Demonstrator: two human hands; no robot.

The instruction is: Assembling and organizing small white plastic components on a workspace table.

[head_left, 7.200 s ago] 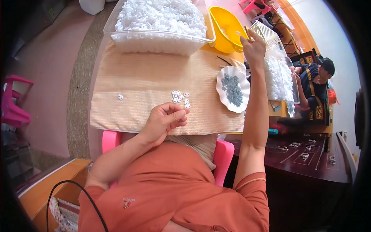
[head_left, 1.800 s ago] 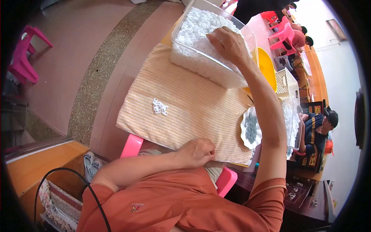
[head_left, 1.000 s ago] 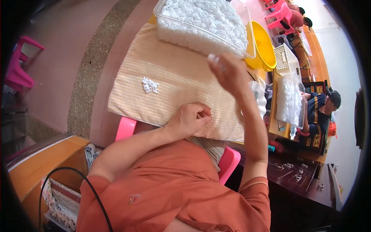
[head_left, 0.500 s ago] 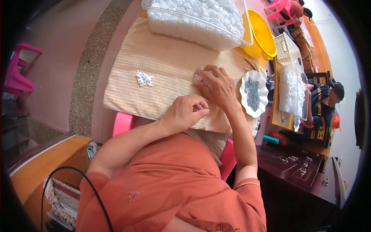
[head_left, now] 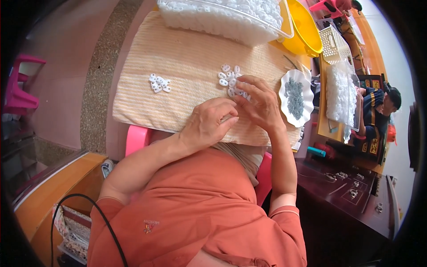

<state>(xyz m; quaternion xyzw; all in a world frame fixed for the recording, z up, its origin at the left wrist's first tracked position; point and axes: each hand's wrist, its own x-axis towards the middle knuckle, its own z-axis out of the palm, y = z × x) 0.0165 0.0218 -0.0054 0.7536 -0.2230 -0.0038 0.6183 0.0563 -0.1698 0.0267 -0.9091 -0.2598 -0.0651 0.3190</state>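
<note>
Far to my left on the striped cloth [head_left: 187, 58] that covers the worktop lies a small cluster of white plastic pieces [head_left: 159, 83], set apart from everything else; I judge these to be the finished ones, and there are only a few of them. Moving right, my left hand [head_left: 209, 124] rests on the near edge of the cloth with its fingers curled inward, thumb and forefinger pinched together toward my other hand; whether a piece sits between them I cannot tell, since the fingers hide it. Just beyond the fingertips lies a second, looser scatter of white pieces [head_left: 229, 76], touching or nearly touching my right hand [head_left: 260, 104], which is bent over them with fingers half closed, the tips meeting those of my left hand; it may be gripping one piece, but that is hidden too. To the right of that hand, just beside it, stands a white scalloped dish [head_left: 296, 98] of small grey metal bits. At the far edge of the cloth, well apart from both hands, sits a clear plastic tub [head_left: 222, 20] heaped full of white pieces, with a yellow bowl [head_left: 304, 31] beside it. With the tub so full and the left pile so small, I judge the work to be at an early stage, with most of it left.
</note>
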